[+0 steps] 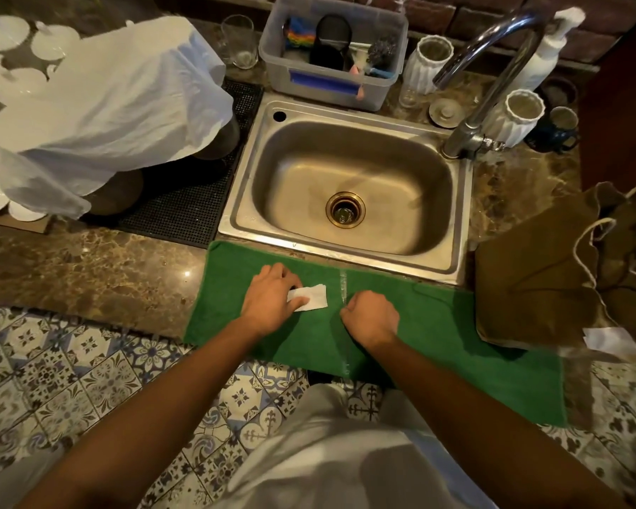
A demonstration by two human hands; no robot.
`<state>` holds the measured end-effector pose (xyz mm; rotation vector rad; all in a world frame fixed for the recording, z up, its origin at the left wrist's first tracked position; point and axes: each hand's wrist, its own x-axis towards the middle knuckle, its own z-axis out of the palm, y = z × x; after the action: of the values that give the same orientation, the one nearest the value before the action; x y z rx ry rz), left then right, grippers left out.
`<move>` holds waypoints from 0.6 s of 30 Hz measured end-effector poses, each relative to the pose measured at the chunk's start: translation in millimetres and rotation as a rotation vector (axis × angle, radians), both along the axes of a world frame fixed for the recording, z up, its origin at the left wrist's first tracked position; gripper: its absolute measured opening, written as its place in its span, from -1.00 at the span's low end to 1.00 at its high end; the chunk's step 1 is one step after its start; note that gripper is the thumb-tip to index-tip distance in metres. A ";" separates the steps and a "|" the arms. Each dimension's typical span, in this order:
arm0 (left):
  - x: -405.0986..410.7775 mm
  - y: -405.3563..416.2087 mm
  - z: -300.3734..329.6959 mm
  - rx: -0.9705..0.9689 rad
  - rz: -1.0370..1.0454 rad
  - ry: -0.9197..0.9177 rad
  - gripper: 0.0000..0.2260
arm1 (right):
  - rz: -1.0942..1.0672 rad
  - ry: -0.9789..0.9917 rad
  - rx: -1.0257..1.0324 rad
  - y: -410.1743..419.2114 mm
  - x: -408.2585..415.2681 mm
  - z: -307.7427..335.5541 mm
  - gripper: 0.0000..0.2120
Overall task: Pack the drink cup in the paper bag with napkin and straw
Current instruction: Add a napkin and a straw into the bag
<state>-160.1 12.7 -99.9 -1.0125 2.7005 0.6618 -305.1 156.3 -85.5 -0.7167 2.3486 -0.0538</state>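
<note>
A person's left hand (272, 299) presses its fingers (302, 300) flat on a folded napkin (311, 297) on the green towel (437, 325), while the right hand (371, 317), closed, pinches what looks like a clear straw (343, 284); the paper bag (536, 273) waits on the desk, no cup visible

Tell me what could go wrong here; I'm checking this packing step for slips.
The straw is clear and thin, lying on the green towel by the right hand; it looks easy to fumble. The towel overhangs the counter edge, so the napkin under the left hand might slide off.
</note>
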 end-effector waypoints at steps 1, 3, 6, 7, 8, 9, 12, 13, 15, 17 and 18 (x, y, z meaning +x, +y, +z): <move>-0.3 0.3 0.6 -0.006 -0.020 -0.002 -0.73 | -0.006 -0.010 0.011 -2.0 -1.1 0.5 -0.79; -1.1 1.1 0.4 0.015 -0.030 -0.005 -0.78 | -0.028 -0.026 0.020 -4.6 -2.5 2.0 -0.75; -4.1 2.3 6.0 0.209 0.135 0.058 -0.84 | -0.087 -0.059 -0.018 -1.4 -5.2 7.9 -0.73; -5.9 1.3 10.1 0.303 0.222 0.096 -0.86 | -0.128 -0.087 -0.061 1.3 -6.5 10.1 -0.75; -7.9 0.1 15.4 0.403 0.306 0.138 -0.87 | -0.185 -0.131 -0.135 4.4 -8.6 12.9 -0.80; -10.0 -0.7 21.6 0.505 0.382 0.181 -0.87 | -0.254 -0.201 -0.231 7.6 -11.4 16.8 -0.84; -16.7 -0.4 47.1 0.747 0.526 0.333 -0.77 | -0.419 -0.519 -0.514 16.2 -23.9 39.7 -0.95; -19.7 1.0 58.1 0.792 0.538 0.398 -0.70 | -0.431 -0.577 -0.590 19.5 -29.9 52.0 -0.95; -27.9 7.4 83.8 0.837 0.523 0.524 -0.54 | -0.431 -0.599 -0.734 27.8 -40.8 82.4 -0.76; -40.2 17.9 111.8 0.839 0.487 0.622 -0.44 | -0.407 -0.563 -0.863 39.4 -52.6 115.5 -0.63; -45.5 22.6 126.4 0.819 0.458 0.652 -0.42 | -0.375 -0.544 -0.913 44.5 -55.9 131.4 -0.65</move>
<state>-205.6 35.3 26.4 -1.2933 2.1540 2.2638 -360.9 200.8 45.9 -0.5393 1.8130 -1.3642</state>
